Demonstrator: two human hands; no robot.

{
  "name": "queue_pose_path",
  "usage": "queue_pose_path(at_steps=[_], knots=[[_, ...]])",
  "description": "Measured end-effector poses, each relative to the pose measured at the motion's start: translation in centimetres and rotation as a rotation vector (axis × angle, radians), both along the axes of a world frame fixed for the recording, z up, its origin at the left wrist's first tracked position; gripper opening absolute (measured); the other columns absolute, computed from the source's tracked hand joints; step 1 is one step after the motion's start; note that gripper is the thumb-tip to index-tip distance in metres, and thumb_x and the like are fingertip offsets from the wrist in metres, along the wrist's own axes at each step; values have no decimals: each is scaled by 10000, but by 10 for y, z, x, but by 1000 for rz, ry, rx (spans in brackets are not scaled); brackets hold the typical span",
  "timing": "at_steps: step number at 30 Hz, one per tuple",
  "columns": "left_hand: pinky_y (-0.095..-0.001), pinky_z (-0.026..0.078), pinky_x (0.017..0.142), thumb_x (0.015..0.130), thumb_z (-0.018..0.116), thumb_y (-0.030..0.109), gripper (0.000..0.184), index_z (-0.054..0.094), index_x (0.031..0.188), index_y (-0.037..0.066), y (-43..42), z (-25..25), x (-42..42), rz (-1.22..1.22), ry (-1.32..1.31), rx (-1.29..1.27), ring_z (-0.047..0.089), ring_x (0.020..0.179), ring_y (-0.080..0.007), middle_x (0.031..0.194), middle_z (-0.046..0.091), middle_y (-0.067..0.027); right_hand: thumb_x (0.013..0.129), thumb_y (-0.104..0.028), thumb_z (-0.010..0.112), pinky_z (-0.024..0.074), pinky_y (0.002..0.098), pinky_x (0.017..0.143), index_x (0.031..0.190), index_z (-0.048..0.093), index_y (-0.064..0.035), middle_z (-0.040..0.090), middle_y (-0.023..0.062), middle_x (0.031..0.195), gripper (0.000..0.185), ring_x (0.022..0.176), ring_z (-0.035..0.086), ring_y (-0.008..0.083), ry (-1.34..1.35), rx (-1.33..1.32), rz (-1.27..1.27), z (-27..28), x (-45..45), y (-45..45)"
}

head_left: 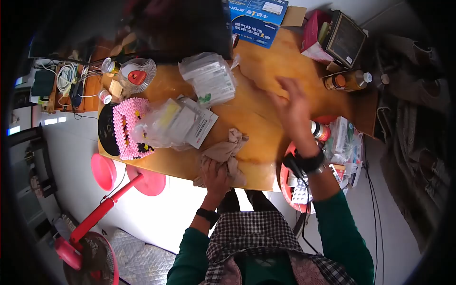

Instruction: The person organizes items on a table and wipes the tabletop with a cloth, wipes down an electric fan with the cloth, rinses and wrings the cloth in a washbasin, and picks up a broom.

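My left hand [214, 178] is closed on a crumpled beige cloth [230, 152] at the front edge of the wooden table [259, 137]. Part of the cloth spreads out beyond its fingers. My right hand [293, 107] hovers over the right side of the table, slightly blurred, with its fingers apart and nothing in them. Left of the cloth lie a clear plastic bag [164, 124] and a white printed packet [203, 129]. Farther back is another clear bag [209, 76] with white packets inside.
On the left stand a pink beaded box [127, 128] and a glass dish [140, 73]. A blue carton [256, 23] and a dark box [346, 38] are at the back. Bottles [349, 80] stand on the right, above a red basin [283, 183] of packets. A red fan [92, 221] is below left.
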State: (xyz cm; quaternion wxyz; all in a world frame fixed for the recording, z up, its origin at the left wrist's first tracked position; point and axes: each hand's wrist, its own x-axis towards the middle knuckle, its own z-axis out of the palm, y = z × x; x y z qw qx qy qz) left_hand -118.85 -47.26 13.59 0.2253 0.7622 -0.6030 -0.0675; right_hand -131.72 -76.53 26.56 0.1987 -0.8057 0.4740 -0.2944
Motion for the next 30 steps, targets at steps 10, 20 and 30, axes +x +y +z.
queue_pose_path(at_steps=[10, 20, 30], knots=[[-581, 268, 1000, 621, 632, 127, 490, 569, 1095, 15, 7, 7, 15, -145, 161, 71, 318, 1228, -434, 1310, 382, -195, 672, -461, 746, 525, 365, 661, 1241, 495, -46, 647, 106, 998, 749, 837, 640, 243, -44, 638, 110, -92, 134, -35], [-634, 266, 973, 694, 633, 134, 420, 591, 1105, 62, 10, 6, 20, -145, 209, 86, 317, 1278, -372, 1340, 393, -155, 712, -411, 733, 442, 312, 658, 1086, 612, -68, 635, 28, 923, 521, 794, 581, 144, -338, 1119, -50, -108, 28, -42], [-640, 249, 984, 716, 622, 151, 367, 609, 1075, 77, 10, 3, 22, -149, 173, 54, 349, 1260, -348, 1299, 435, -127, 761, -287, 717, 450, 332, 820, 1172, 559, -5, 605, 117, 1047, 523, 925, 572, 258, 274, 291, -327, -20, -44, -56]])
